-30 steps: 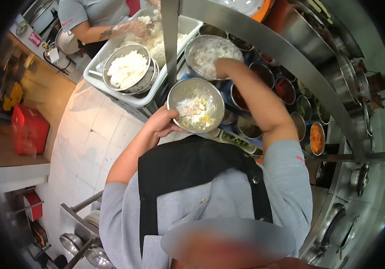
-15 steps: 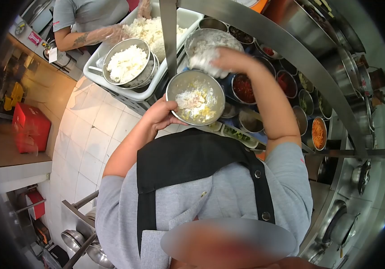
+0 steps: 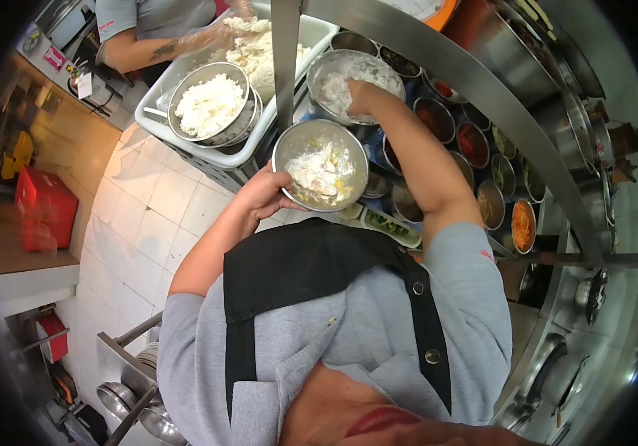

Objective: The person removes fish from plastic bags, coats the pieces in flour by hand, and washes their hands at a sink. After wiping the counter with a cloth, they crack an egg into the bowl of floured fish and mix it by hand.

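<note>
My left hand [image 3: 265, 192] grips the rim of a metal bowl [image 3: 360, 177], thumb over the edge and fingers underneath. Inside that bowl lie white powder [image 3: 311, 167] and yellow bits. My right hand [image 3: 362, 100] reaches into a larger metal bowl [image 3: 313, 74] of white powder, which looks like flour, just beyond the first. Its fingertips are sunk in the powder, so their grip is hidden.
Past a metal post [image 3: 285, 67], a co-worker's gloved hands work in a white tub [image 3: 144, 111] of rice, where a bowl of rice [image 3: 211, 105] also sits. Several ingredient containers, one with shredded carrot [image 3: 523, 225], stand on the right below a curved metal rail [image 3: 475, 67].
My right hand, blurred and whitened with powder before, now has its fingers down in the powder bowl. The white heap in the held bowl looks larger.
</note>
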`<action>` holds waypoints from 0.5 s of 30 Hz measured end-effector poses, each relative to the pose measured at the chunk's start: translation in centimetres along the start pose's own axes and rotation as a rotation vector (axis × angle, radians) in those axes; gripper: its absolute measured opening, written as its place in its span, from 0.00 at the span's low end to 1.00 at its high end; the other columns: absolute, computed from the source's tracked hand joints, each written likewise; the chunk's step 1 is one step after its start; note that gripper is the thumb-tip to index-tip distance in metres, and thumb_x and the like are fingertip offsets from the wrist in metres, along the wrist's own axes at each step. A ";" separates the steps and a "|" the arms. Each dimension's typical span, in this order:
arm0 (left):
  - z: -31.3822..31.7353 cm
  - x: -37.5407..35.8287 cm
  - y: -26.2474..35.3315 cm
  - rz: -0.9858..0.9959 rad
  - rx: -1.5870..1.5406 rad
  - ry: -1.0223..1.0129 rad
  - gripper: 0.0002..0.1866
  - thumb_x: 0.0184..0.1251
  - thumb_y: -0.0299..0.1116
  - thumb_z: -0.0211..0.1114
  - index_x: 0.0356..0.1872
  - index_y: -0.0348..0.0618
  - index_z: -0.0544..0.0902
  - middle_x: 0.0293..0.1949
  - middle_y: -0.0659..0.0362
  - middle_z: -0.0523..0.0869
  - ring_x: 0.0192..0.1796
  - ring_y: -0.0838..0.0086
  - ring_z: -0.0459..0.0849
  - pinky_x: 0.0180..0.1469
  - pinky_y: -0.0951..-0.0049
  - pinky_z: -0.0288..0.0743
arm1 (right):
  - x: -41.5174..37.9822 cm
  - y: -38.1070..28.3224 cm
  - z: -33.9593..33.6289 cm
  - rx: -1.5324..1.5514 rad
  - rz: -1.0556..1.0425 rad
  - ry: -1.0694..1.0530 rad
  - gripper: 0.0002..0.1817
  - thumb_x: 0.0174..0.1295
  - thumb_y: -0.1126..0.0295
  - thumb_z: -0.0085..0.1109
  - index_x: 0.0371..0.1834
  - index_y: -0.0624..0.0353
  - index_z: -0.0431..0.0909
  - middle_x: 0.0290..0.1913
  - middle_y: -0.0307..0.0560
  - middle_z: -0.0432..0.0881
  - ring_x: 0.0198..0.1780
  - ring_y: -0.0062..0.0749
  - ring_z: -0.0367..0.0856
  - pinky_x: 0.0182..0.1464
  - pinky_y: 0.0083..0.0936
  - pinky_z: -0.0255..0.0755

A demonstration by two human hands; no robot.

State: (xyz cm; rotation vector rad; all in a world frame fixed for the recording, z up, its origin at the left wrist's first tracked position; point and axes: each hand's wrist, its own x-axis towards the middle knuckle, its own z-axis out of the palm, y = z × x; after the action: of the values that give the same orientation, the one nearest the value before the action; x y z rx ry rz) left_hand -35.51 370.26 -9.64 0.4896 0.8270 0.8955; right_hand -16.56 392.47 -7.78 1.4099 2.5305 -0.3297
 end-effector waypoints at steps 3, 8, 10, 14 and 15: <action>-0.2 0.1 -0.2 0.011 0.008 0.003 0.32 0.49 0.19 0.47 0.61 0.32 0.58 0.52 0.42 0.73 0.48 0.53 0.80 0.40 0.53 0.82 | -1.7 0.9 -2.5 0.155 -0.040 -0.024 0.33 0.48 0.63 0.64 0.56 0.69 0.65 0.51 0.66 0.73 0.53 0.49 0.74 0.55 0.33 0.68; 0.3 -0.2 0.2 0.008 0.035 0.031 0.32 0.49 0.19 0.47 0.61 0.31 0.58 0.51 0.42 0.74 0.47 0.52 0.81 0.39 0.54 0.83 | -1.7 2.8 -6.2 0.039 0.047 0.032 0.31 0.51 0.60 0.61 0.55 0.69 0.67 0.50 0.62 0.75 0.51 0.48 0.75 0.55 0.33 0.66; 0.2 -0.1 0.4 0.001 0.033 0.021 0.32 0.49 0.19 0.47 0.61 0.31 0.57 0.51 0.42 0.74 0.46 0.53 0.81 0.39 0.55 0.83 | -2.1 3.0 -7.3 -0.082 0.076 0.148 0.29 0.52 0.60 0.59 0.53 0.70 0.68 0.49 0.63 0.76 0.51 0.47 0.75 0.55 0.33 0.66; -0.2 0.0 0.2 0.006 0.012 -0.011 0.32 0.49 0.19 0.47 0.61 0.30 0.57 0.51 0.41 0.74 0.45 0.52 0.81 0.38 0.56 0.84 | -0.7 5.0 -6.3 -0.144 0.058 0.443 0.28 0.51 0.61 0.60 0.51 0.70 0.70 0.49 0.64 0.76 0.53 0.45 0.75 0.55 0.33 0.67; -0.1 0.0 0.2 0.010 0.007 -0.018 0.32 0.48 0.19 0.47 0.61 0.30 0.57 0.51 0.41 0.74 0.45 0.52 0.81 0.38 0.57 0.84 | 0.4 5.5 -5.2 -0.109 0.068 0.302 0.28 0.50 0.61 0.61 0.52 0.70 0.70 0.49 0.64 0.76 0.53 0.45 0.75 0.55 0.34 0.67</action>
State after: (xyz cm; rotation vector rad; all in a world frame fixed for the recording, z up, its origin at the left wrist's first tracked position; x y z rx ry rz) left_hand -35.72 370.34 -9.54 0.5080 0.8125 0.8965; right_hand -12.50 397.24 -3.45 1.6032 2.6740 0.0378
